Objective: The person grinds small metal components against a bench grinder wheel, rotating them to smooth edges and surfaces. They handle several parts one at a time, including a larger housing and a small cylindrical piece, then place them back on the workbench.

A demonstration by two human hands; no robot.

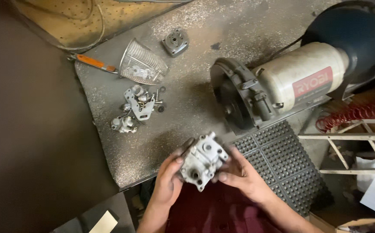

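Both hands meet at the near edge of the bench (187, 56): the left hand (169, 181) cups the grey metal casting (202, 159) from its left side, thumb up on the top corner, while the right hand (239, 174) grips it from the right, fingers wrapped under. The casting sits off the bench, held just above its near edge, its round bore facing up towards the camera. Well to the left, near the far left corner, lie an orange-handled tool (93, 63) and a tipped wire basket (142, 64), with a small round cap (175, 42) beyond. Between those and the hands lies a cluster of small parts (136, 110): plate, spring, screws. Right of the casting stand a bench grinder (278, 86) and a black studded mat (278, 164). To handle the casting well, I would judge it best to keep both grips firm and turn it over the bench rather than over the gap, since greasy fingers could let it slip.
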